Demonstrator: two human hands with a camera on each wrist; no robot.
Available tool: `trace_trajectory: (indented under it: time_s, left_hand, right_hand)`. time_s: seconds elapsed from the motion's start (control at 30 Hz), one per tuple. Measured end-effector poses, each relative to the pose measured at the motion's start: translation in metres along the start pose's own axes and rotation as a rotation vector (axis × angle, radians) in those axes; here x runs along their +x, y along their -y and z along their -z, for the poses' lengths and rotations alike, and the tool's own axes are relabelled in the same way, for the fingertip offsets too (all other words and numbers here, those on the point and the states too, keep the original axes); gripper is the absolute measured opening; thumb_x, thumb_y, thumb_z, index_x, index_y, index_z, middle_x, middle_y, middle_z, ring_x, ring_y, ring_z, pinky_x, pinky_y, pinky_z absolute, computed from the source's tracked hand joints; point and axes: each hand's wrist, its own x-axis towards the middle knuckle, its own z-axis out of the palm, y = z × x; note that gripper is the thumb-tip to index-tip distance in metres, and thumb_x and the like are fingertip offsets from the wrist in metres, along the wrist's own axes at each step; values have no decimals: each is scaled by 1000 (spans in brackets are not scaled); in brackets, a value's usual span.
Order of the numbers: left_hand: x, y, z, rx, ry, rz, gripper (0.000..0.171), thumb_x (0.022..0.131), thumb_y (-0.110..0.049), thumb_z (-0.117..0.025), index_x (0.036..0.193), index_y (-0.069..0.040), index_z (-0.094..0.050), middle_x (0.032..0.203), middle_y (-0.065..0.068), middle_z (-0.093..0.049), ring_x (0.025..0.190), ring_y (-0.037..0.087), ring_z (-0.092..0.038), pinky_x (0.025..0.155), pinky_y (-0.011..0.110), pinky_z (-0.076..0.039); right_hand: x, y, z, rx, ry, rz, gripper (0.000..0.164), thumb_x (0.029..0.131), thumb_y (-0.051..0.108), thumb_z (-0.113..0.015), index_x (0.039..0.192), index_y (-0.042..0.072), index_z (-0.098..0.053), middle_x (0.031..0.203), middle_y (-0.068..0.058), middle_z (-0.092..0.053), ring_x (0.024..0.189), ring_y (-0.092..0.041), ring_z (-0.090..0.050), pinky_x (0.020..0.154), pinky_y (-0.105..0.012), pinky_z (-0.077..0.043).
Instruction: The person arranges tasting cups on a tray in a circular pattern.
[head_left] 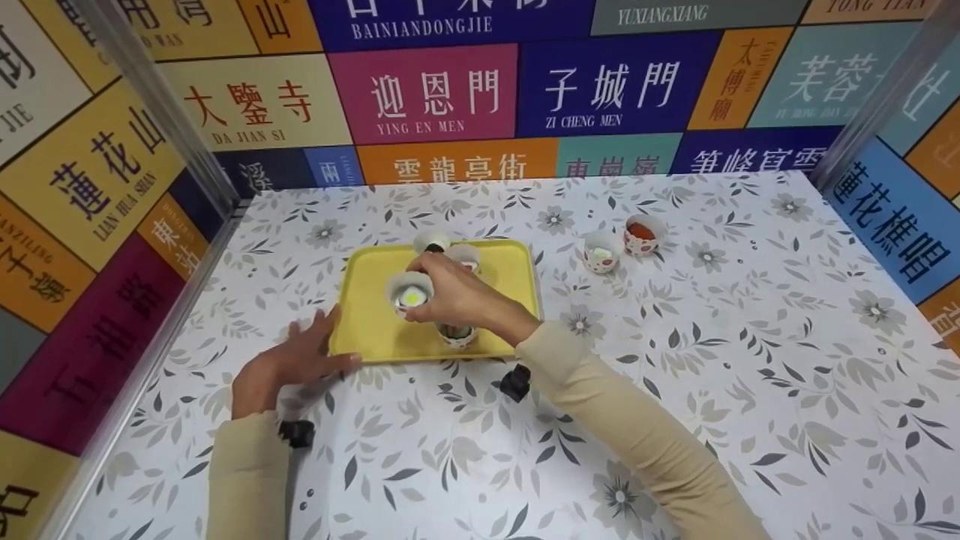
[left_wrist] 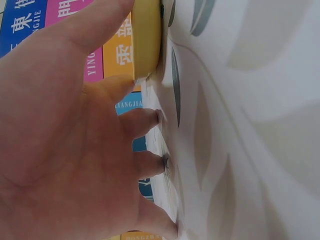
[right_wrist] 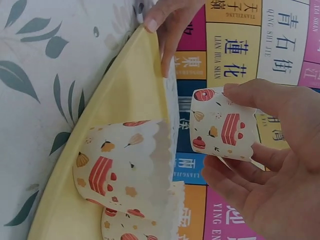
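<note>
My right hand (head_left: 461, 296) pinches a small printed paper baking cup (head_left: 410, 292) above the left part of a yellow tray (head_left: 367, 330). Inside that cup shows something white with a yellow-green middle. In the right wrist view, thumb and fingers grip the cup's side (right_wrist: 225, 127), which bears cake pictures. My left hand (head_left: 296, 356) lies at the tray's front left corner, fingers spread and thumb along its front edge. On the tray stand a front cup (head_left: 459, 340), partly behind the right hand, a cup (head_left: 466, 257) further back, and a back cup (head_left: 429, 238) with something dark in it.
Two more paper cups stand on the table right of the tray: one cup (head_left: 602, 253) with pale green-white contents, one cup (head_left: 643, 235) with orange-red contents. A flower-patterned cloth (head_left: 675, 345) covers the table. Panels with colourful lettering (head_left: 424, 94) enclose the back and sides.
</note>
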Motion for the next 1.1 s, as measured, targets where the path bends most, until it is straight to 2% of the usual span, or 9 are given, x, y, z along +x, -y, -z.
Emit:
trace_trajectory:
  time_s: [0.17, 0.4, 0.63, 0.93, 1.1]
  left_hand:
    - [-1, 0, 0, -3, -10, -18, 110, 89, -67, -60, 162, -19, 8, 167, 21, 16, 148, 53, 24, 114, 77, 6]
    - [-1, -1, 1, -7, -8, 29, 110, 87, -71, -59, 161, -26, 8, 168, 15, 15, 149, 49, 24, 115, 76, 7]
    - [-2, -2, 2, -13, -6, 28, 109, 88, -70, -59, 161, -25, 8, 168, 16, 16, 149, 50, 25, 114, 76, 8]
    - [-1, -2, 0, -12, -11, 35, 109, 88, -69, -59, 161, -27, 8, 168, 15, 16, 149, 49, 24, 115, 75, 7]
    - [0, -1, 0, -9, -10, 7, 110, 89, -67, -60, 162, -21, 8, 167, 19, 16, 148, 52, 25, 116, 75, 6]
  right_hand:
    - [6, -3, -5, -54, 8, 4, 62, 82, 27, -82, 134, 10, -54, 132, -5, -59, 119, -20, -57, 104, -38, -48]
    - [11, -5, -7, -115, 23, -8, 65, 83, 30, -82, 137, 9, -52, 140, -6, -56, 130, -21, -51, 112, -37, -43]
    - [14, -8, -12, -184, 35, 8, 66, 83, 34, -82, 138, 9, -54, 143, -7, -56, 133, -23, -47, 112, -36, -42]
    - [18, -10, -18, -307, 30, 31, 66, 81, 35, -81, 136, 7, -57, 140, -8, -58, 134, -24, -46, 113, -37, -42]
    - [20, -11, -20, -381, 33, 65, 61, 79, 32, -82, 129, 4, -61, 132, -9, -63, 134, -25, -46, 110, -39, -44]
